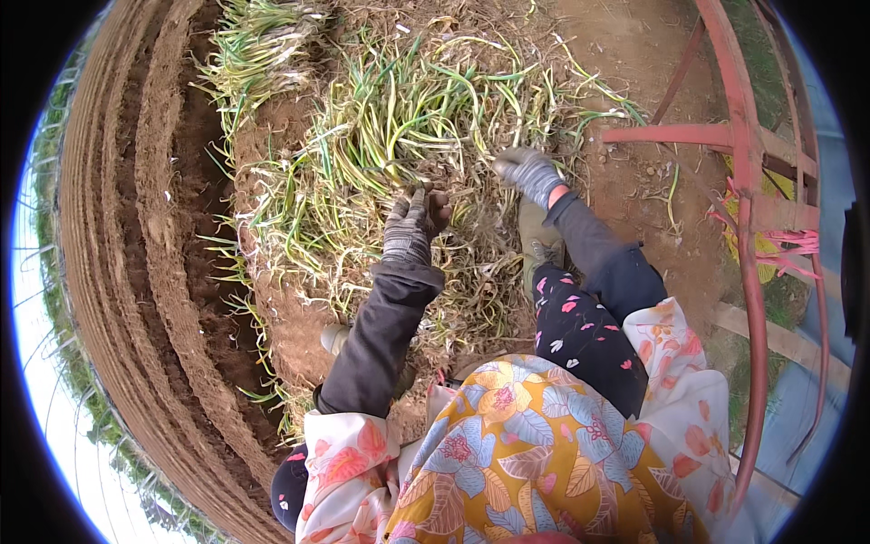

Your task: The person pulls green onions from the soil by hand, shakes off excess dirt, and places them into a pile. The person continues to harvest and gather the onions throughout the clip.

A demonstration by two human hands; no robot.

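Observation:
A loose pile of green onion plants (387, 129), with green and yellowing leaves, is spread over the soil before me. My left hand (413, 221), in a grey knit glove with dark fingers, is at the pile's near side. Its fingertips meet the pale base of a green onion stalk (395, 166); whether they grip it is unclear. Farther right, my right hand (530, 173), gloved the same way, reaches down with bent fingers at the stalks' right part. What lies under those fingers is hidden. Dry, withered leaves and roots (482, 238) cover the ground between my hands.
A neater heap of green onions (265, 54) lies at the upper left. Ploughed furrows (160, 170) run along the left. A red metal frame (747, 156), with pink twine (792, 248) tied on, stands close on the right. My shoe (540, 234) is below my right hand.

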